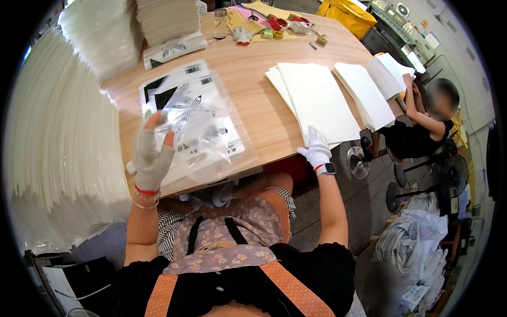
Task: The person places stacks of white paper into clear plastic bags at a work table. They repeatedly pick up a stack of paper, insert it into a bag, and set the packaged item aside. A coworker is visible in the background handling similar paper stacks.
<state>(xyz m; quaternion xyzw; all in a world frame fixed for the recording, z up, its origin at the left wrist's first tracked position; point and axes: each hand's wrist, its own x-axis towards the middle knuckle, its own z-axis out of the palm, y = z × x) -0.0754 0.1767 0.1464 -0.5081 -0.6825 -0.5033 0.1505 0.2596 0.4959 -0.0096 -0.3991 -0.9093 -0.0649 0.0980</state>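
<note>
My left hand (150, 158), in a white glove with bare thumb and fingertip, is raised over the near left part of a pile of clear plastic bags (203, 119) printed in black. Its thumb and forefinger stand apart, and I see nothing between them. My right hand (318, 150), in a white glove, rests flat on the near edge of a stack of white paper sheets (317, 100), thumb spread to the left. The sheets lie slightly fanned. A watch and a red band circle the right wrist.
Tall stacks of bagged white sheets (58, 142) crowd the left side. A glass (220, 24), tape rolls (277, 22) and a spare glove (242, 35) sit at the back. More white sheets (364, 95) lie rightward, near a co-worker (422, 116) handling paper. Fans (453, 176) stand beyond.
</note>
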